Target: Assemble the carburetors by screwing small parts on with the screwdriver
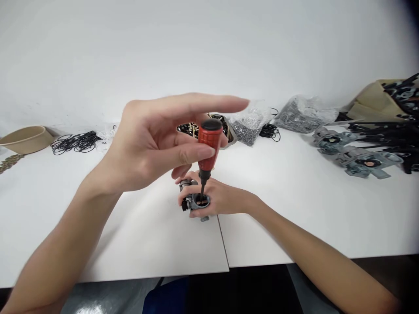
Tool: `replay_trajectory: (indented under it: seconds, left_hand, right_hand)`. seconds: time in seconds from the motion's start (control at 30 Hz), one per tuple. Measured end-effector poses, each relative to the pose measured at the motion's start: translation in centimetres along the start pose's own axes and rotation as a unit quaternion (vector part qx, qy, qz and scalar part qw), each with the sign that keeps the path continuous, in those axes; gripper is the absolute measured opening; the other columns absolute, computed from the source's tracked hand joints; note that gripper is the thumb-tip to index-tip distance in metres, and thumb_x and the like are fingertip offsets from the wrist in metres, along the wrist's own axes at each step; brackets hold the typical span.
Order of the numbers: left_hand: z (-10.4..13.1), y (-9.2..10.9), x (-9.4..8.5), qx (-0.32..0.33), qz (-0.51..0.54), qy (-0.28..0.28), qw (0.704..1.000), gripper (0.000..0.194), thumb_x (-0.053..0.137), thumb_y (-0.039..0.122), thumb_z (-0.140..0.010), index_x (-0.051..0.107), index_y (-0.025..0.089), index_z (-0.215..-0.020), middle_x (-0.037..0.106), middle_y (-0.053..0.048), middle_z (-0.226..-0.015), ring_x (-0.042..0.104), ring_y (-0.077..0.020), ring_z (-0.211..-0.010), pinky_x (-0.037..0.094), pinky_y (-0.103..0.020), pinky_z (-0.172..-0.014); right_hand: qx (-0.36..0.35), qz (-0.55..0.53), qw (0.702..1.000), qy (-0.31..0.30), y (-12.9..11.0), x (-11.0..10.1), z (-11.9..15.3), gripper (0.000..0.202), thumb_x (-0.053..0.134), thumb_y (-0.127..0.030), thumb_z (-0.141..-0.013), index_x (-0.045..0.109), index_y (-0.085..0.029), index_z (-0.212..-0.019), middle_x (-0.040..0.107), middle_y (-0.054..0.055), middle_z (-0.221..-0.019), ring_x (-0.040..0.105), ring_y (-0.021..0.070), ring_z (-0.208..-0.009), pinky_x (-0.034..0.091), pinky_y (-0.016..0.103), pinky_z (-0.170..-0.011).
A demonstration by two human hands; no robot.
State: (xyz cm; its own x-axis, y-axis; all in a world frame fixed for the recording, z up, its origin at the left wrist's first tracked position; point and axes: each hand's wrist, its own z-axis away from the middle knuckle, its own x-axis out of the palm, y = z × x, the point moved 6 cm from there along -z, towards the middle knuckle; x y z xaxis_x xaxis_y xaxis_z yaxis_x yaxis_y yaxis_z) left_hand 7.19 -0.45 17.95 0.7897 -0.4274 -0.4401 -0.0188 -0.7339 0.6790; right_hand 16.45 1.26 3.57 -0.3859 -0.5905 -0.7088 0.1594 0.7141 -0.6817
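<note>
My left hand (140, 148) grips a screwdriver (210, 150) by its red handle with the black end cap, between thumb and fingers, while the index finger stretches out above it. The screwdriver stands nearly upright, its dark shaft reaching down into the round opening of a small grey cast-metal housing (204, 205). Around that housing my right hand (225, 196) is wrapped, holding it on the white table. Inside the opening something copper-coloured shows by the tip; whether a screw is there I cannot tell.
Similar metal housings (368, 162) with black parts lie at the right, before a beige box (369, 101). Behind my hands are a tray (231, 136) of small parts and plastic bags (303, 114). Black cords (77, 141) and a tan container (26, 139) stand left. A seam (223, 242) crosses the table.
</note>
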Motion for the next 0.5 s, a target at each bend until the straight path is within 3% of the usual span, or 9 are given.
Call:
replay_trajectory:
  seconds: [0.1, 0.23, 0.33, 0.4, 0.5]
  left_hand:
    - [0.07, -0.29, 0.33, -0.036, 0.039, -0.031, 0.998, 0.032, 0.052, 0.004, -0.090, 0.061, 0.007, -0.120, 0.064, -0.010, -0.100, 0.064, -0.0146, -0.071, 0.053, -0.026, -0.048]
    - [-0.01, 0.08, -0.01, 0.007, -0.019, -0.010, 1.000, 0.022, 0.067, 0.007, -0.081, 0.069, 0.015, -0.102, 0.063, -0.003, -0.090, 0.063, -0.0136, -0.073, 0.054, -0.023, -0.053]
    - [0.05, -0.09, -0.40, -0.006, -0.015, 0.015, 1.000, 0.033, 0.063, 0.003, -0.083, 0.066, 0.014, -0.114, 0.065, -0.005, -0.091, 0.065, -0.0134, -0.069, 0.048, -0.018, -0.043]
    - [0.12, -0.34, -0.24, -0.038, 0.010, -0.006, 0.999, 0.033, 0.056, 0.004, -0.087, 0.063, 0.011, -0.119, 0.066, -0.008, -0.095, 0.066, -0.0153, -0.068, 0.048, -0.021, -0.043]
    - [0.16, -0.09, 0.09, -0.033, 0.001, -0.031, 0.999, 0.019, 0.060, 0.010, -0.087, 0.068, 0.013, -0.105, 0.066, -0.006, -0.091, 0.065, -0.0155, -0.069, 0.053, -0.025, -0.049]
  right_hand:
    - [0.002, -0.002, 1.000, 0.001, 0.08, 0.01, 0.02, 0.027, 0.072, -0.025, -0.082, 0.064, -0.029, -0.108, 0.045, 0.004, -0.133, 0.042, 0.0238, -0.123, 0.040, 0.041, -0.104]
    - [0.000, -0.001, 1.000, -0.004, 0.11, 0.10, -0.01, 0.025, 0.072, -0.028, -0.084, 0.063, -0.029, -0.108, 0.045, 0.004, -0.132, 0.043, 0.0243, -0.123, 0.039, 0.043, -0.105]
    - [-0.002, -0.003, 1.000, -0.001, 0.07, 0.08, -0.02, 0.025, 0.073, -0.029, -0.083, 0.064, -0.029, -0.107, 0.044, 0.004, -0.133, 0.043, 0.0241, -0.121, 0.041, 0.041, -0.103]
    - [0.000, -0.005, 1.000, 0.000, 0.10, 0.07, 0.00, 0.026, 0.073, -0.029, -0.083, 0.064, -0.029, -0.107, 0.044, 0.004, -0.131, 0.044, 0.0234, -0.119, 0.042, 0.041, -0.101]
    - [0.012, -0.011, 1.000, -0.006, 0.26, 0.11, 0.03, 0.026, 0.072, -0.031, -0.084, 0.064, -0.030, -0.109, 0.048, 0.004, -0.124, 0.046, 0.0239, -0.115, 0.042, 0.042, -0.100]
